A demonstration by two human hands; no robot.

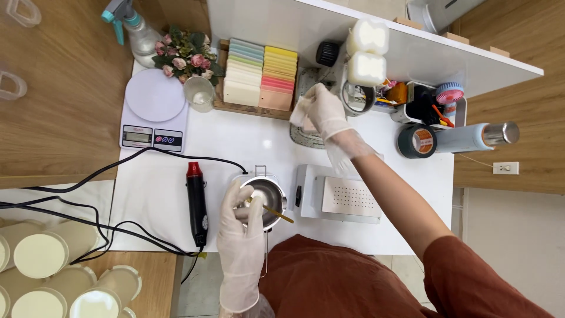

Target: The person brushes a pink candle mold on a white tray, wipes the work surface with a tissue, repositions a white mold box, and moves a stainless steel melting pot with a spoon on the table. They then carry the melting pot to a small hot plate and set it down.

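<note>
Steel gleams under our left hand [240, 221]: a small metal melting pot [268, 201] sits on the white table [235, 138] just in front of us. Its inside looks pale, but we cannot tell whether anything lies in it. Our gloved left fingers pinch a thin wooden stick [276, 212], its tip slanting over the pot's rim. That grip suits stirring. Our right hand [321, 109] reaches far out to the tray area by the tall jars, fingers closed on a small pale piece [300, 112] whose kind is unclear. A black heat gun [196, 203] lies flat just left of the pot, close to hand. Coloured wax slabs [262, 75] stand in a wooden tray; a clear cup [199, 93] beside the scale [154, 112] looks nearly empty
</note>
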